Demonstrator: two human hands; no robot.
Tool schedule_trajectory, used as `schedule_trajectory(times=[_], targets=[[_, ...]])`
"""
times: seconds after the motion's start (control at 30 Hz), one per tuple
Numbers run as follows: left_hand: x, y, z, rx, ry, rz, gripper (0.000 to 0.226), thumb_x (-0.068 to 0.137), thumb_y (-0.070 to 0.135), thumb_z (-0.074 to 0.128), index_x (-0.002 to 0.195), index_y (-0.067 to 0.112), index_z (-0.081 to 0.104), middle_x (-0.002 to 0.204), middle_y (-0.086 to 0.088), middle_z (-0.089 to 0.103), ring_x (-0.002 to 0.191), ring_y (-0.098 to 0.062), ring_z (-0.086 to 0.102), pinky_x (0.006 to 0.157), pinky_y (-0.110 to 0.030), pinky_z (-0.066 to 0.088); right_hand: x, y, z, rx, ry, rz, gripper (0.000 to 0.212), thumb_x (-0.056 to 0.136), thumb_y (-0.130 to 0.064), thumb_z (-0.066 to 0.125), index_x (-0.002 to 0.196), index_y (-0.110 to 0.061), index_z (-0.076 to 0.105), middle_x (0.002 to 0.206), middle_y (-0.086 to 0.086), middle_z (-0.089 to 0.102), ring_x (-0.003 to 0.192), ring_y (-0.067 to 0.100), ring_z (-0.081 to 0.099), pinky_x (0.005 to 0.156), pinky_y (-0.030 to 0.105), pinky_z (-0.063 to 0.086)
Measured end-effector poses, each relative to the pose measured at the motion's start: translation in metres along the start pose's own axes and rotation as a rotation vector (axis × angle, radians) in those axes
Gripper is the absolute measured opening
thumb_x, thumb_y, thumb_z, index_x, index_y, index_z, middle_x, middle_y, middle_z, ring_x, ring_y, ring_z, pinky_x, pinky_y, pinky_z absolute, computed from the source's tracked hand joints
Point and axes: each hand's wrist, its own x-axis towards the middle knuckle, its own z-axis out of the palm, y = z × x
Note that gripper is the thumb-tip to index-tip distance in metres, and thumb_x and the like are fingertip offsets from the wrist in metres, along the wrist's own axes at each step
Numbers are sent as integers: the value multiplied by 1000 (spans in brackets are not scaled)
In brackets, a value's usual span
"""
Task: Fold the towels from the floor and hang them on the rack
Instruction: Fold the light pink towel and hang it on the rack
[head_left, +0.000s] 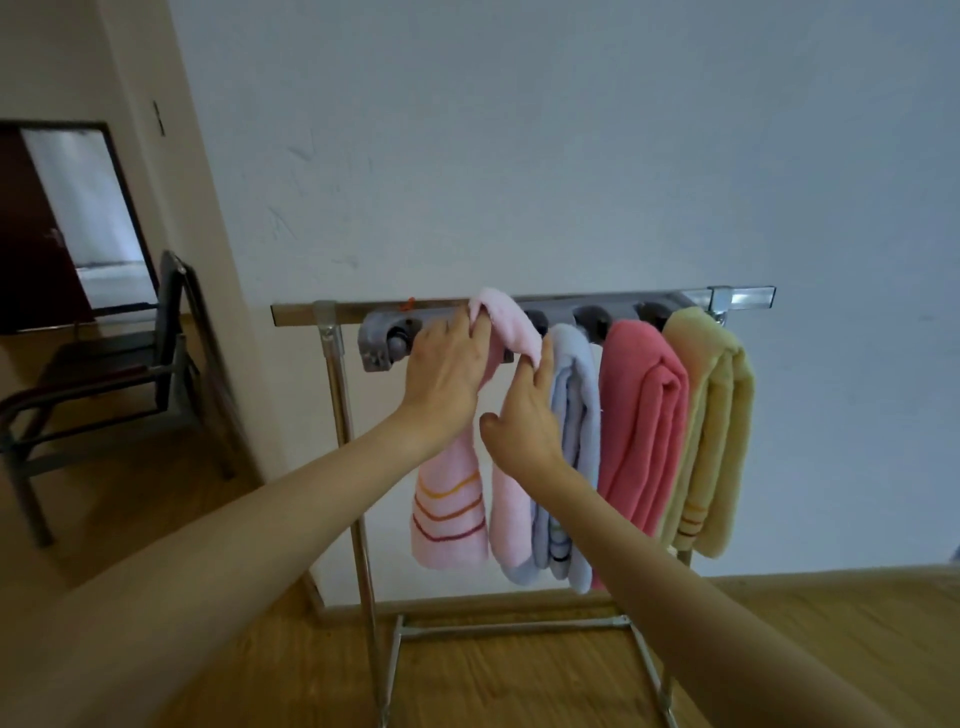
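Hands: left hand (447, 364) and right hand (524, 410) both pinching pale pink towel (506, 325), draped over rack (332, 332) near left end, beside blue towel (576, 395), coral towel (644, 405), yellow towel (717, 405).

No legible text, label, brand, number or sign appears in the head view. The grey holder strip (519, 322) on the rack (743, 297) carries no readable marking. The towels hanging below that strip show woven stripes only, with no lettering. The small dark plate (158, 118) on the wall edge, up and to the left of the strip, is too small and blurred to read.
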Motion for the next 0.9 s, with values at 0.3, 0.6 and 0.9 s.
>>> schedule_trajectory(times=[0.3,0.6,0.9], targets=[[7,-3,17,323,97,57,60,61,17,82,117,16,59,95,0,61,72,-13,55,60,-24,43,14,21,7,54,21,-66,73,79,4,52,143,-5,19,156,11,9,84,-4,29,65,13,40],[-20,11,46,95,37,74,68,60,-4,77,124,5,53,111,-14,60,85,-26,58,73,-34,48,-8,48,22,-22,55,-79,77,80,6,48,148,-10,17,159,4,2,100,18,49,69,30,52],[-15,6,51,-136,86,134,52,72,-3,69,120,13,57,108,-12,54,82,-29,55,67,-37,45,-8,80,33,-150,100,-117,59,85,-1,48,142,-7,32,147,10,32,68,13,48,48,12,33]])
